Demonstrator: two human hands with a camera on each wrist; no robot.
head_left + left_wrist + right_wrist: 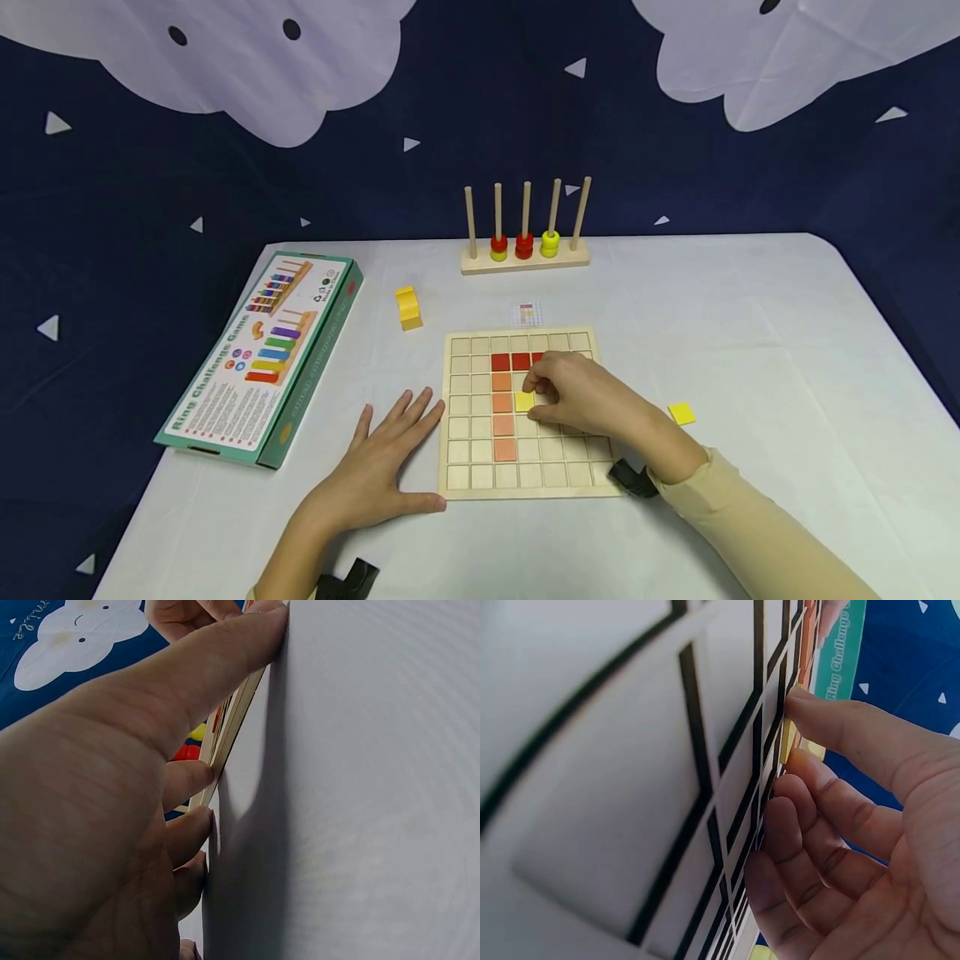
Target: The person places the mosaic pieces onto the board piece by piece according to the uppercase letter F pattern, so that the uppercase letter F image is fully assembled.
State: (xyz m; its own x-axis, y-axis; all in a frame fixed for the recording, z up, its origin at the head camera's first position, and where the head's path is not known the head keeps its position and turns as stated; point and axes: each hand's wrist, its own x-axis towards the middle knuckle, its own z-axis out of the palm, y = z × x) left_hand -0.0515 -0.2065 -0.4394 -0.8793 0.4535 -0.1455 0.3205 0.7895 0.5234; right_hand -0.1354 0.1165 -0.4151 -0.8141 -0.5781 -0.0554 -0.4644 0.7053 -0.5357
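Observation:
A wooden grid board (480, 477) lies flat on the table. Red tiles (521, 362) fill part of one row, and orange to salmon tiles (502, 403) run down a column below them. My right hand (588, 396) reaches over the board from the right. Its thumb and index finger pinch a yellow tile (524, 402) at opposite edges, beside the orange column; the right wrist view shows this yellow tile (788, 739) between the two fingertips. With fingers spread, my left hand (382, 475) rests on the table, its fingertips and thumb right at the board's left edge.
Another yellow tile (681, 413) lies right of the board. Behind it are a small pattern card (528, 314), a yellow wavy block (408, 308) and a peg stand (525, 263) with red and yellow rings. A green game box (258, 358) lies on the left.

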